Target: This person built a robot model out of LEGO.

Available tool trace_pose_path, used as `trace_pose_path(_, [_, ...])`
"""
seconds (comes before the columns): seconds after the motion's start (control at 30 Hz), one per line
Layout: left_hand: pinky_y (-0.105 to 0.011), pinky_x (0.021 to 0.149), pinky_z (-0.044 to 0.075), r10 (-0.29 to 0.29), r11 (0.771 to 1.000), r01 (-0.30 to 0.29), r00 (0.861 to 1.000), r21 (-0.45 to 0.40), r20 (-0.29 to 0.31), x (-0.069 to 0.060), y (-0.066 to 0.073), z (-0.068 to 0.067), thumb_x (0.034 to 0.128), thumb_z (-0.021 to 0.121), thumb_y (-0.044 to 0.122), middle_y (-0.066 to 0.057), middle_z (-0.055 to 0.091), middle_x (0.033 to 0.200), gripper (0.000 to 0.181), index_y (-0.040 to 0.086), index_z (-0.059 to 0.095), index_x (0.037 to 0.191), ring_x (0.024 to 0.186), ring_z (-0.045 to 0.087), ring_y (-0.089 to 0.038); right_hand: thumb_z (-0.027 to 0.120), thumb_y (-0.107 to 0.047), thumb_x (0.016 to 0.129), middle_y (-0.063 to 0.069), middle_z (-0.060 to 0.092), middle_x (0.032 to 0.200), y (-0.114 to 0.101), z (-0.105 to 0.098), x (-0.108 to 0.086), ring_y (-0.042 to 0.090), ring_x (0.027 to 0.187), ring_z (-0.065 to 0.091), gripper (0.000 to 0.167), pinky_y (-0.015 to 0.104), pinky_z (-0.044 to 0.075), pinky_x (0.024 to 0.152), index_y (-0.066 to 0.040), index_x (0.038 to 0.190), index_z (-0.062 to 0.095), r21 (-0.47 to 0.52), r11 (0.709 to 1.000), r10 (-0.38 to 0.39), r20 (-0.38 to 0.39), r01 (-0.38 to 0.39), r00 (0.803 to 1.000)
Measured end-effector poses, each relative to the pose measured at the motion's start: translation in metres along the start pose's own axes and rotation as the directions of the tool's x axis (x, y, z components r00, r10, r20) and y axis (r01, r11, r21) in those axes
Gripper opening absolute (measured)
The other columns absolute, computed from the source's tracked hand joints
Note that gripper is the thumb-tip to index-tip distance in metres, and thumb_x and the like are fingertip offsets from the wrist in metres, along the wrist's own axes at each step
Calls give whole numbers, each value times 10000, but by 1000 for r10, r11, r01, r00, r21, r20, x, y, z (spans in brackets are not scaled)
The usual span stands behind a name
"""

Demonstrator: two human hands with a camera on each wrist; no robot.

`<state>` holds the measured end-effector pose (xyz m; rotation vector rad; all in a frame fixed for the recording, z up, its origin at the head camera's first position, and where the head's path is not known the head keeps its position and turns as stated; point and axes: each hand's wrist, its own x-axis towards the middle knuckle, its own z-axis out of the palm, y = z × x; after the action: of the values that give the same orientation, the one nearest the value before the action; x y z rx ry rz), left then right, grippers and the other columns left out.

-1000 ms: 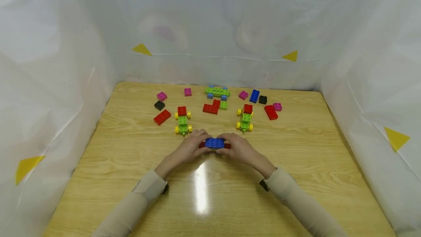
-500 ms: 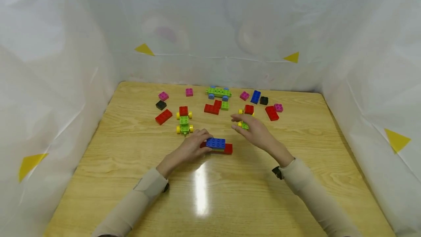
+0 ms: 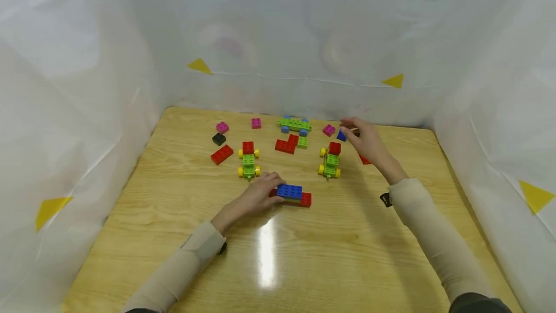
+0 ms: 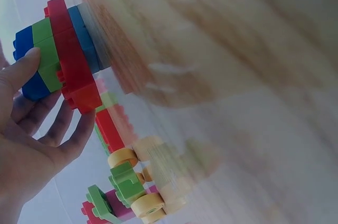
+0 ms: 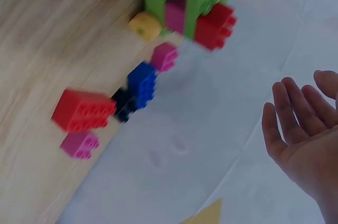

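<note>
My left hand (image 3: 258,194) grips the left end of a stack of toy building bricks. A blue brick (image 3: 289,192) tops the stack; under it the left wrist view shows a green layer (image 4: 47,55), a long red layer (image 4: 74,60) and a blue base (image 4: 84,36). My thumb presses on the near side, fingers behind. Over the back right, my right hand (image 3: 369,144) hovers with fingers extended and nothing in it. Nearest to it is a loose blue brick (image 3: 341,135), partly hidden in the head view. Beside that brick, a black brick (image 5: 123,103) shows in the right wrist view.
Two brick cars with yellow wheels, one left (image 3: 248,160) and one right (image 3: 332,161), stand beyond the stack. Behind them lie red bricks (image 3: 284,146), a green brick (image 3: 302,142), pink bricks (image 3: 328,130) and a green wheeled base (image 3: 294,123). White sheeting (image 3: 278,95) borders the table.
My right hand has let go of the stack and moved away to the back right, past the right car. My left hand still holds the stack in about the same place.
</note>
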<state>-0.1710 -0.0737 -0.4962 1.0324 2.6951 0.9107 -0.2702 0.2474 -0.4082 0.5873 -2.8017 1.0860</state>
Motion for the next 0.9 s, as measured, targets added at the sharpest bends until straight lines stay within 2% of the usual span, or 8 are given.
trace_pose_path(0.2, [-363,913,441,-18,1000,18,1000,-9,6,2,-1,-1,899,692,262,-34,563,1176,408,75,587,1246,1081,482,-200,511,-144,1007,242,592,1196,35,-6,26,383,1064,559,347,537,441,912,55,1291,534,-82,997,5,12,-4,1000])
trace_pose_path(0.37, [-364,916,444,-4,1000,4,1000,-2,5,2,0,-1,893,699,240,-38,566,1165,392,71,592,1230,1082,487,-207,522,-151,1000,265,579,1197,63,4,39,405,1051,563,358,539,460,879,74,1278,533,-158,984,91,75,-78,993])
trace_pose_path(0.57, [-356,920,442,-1,1000,1,1000,-3,13,1,1,0,902,689,252,-37,569,1179,389,80,591,1236,1082,483,-204,570,-80,959,309,544,1230,89,19,53,441,1090,540,346,553,437,926,110,1247,532,-237,964,159,154,-120,975])
trace_pose_path(0.77, [-324,920,433,-7,1000,7,1000,15,23,2,-2,4,912,674,278,-5,563,1187,382,110,587,1244,1077,477,-165,605,-223,956,323,476,1312,104,26,63,492,1206,420,499,615,330,1004,85,1325,473,-393,904,271,217,-170,938])
trace_pose_path(0.9, [-333,926,434,-15,1000,15,1000,9,15,1,-1,1,911,676,272,-5,566,1194,381,111,587,1245,1088,478,-169,606,-321,949,326,442,1346,109,30,67,524,1227,358,592,686,279,984,54,1371,426,-452,869,330,228,-201,916])
